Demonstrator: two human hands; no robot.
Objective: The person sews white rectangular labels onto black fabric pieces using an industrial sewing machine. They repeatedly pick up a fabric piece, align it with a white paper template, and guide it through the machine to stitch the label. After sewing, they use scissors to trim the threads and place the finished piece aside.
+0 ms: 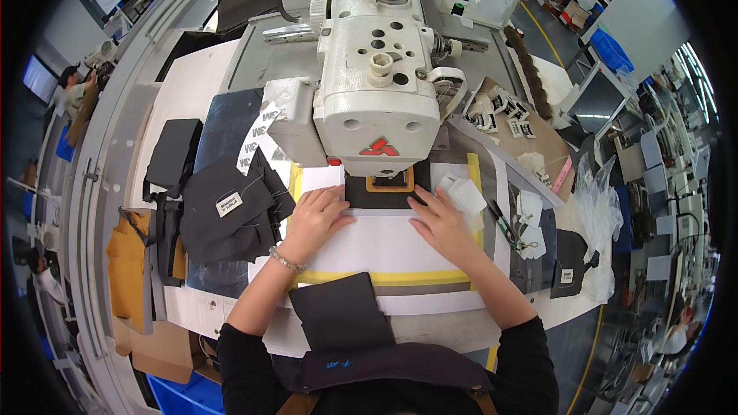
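A black fabric piece [377, 201] lies on a white sheet [377, 242] edged with yellow tape, beneath the head of a white industrial sewing machine [375, 119]. The machine's small orange-rimmed clamp frame [390, 189] is over the piece, so part of the fabric is hidden. My left hand [317, 219] lies flat at the piece's left edge, fingers stretched forward. Opposite it, my right hand [443, 223] rests with spread fingertips at the right edge. Neither hand grips anything. Another black piece [342, 315] hangs over the table's front edge near my body.
Left are stacked black pieces [219, 219], one with a white label, and mustard fabric [125, 269]. To the right lie white scraps [461, 192], thread snips [501, 223], a cardboard tray [530, 142] with labels, a labelled black piece [569, 261] and clear plastic [600, 219].
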